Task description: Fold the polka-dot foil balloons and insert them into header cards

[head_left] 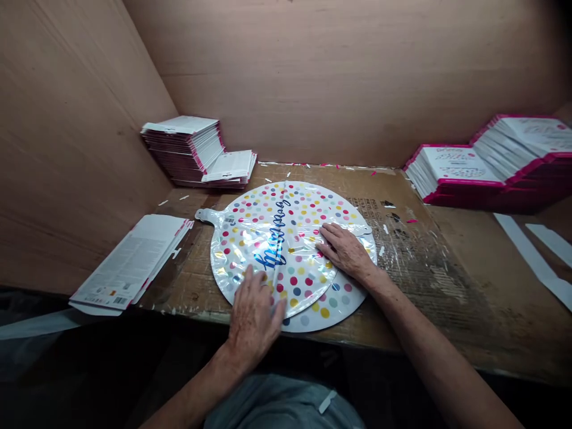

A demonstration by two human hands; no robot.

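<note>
1. Head view, the only view we hold. We list two bare hands working over a cardboard-covered bench (181, 283).
2. Left hand (252, 319): released, not clenched; we see it lying open with fingers spread, pressing down on the lower part of the foil balloon.
3. Right hand (346, 251): also released, laid flat with fingers extended on the balloon's right side, well apart from the left hand. Neither hand grasps anything.
4. Foil balloon (272, 244): round, silver, printed with multicoloured dots and blue script lettering (274, 235), lying flat directly beneath both palms. Its filling tab (208, 217) points away to the left of the left hand.
5. Round polka-dot sheet (324, 313): lies under the balloon and shows past it just beyond the left hand's little finger. We cannot tell whether it is card or a second balloon.
6. Left of the left hand: a flat stack of white printed cards (131, 262) on the bench edge.
7. Ahead of the left hand: a taller pile of pink-edged packs (187, 149) in the corner of the plywood wall (339, 77).
8. Right of the right hand: stepped stacks of pink-edged packs (487, 161), with loose white strips (536, 256) beyond.
</note>
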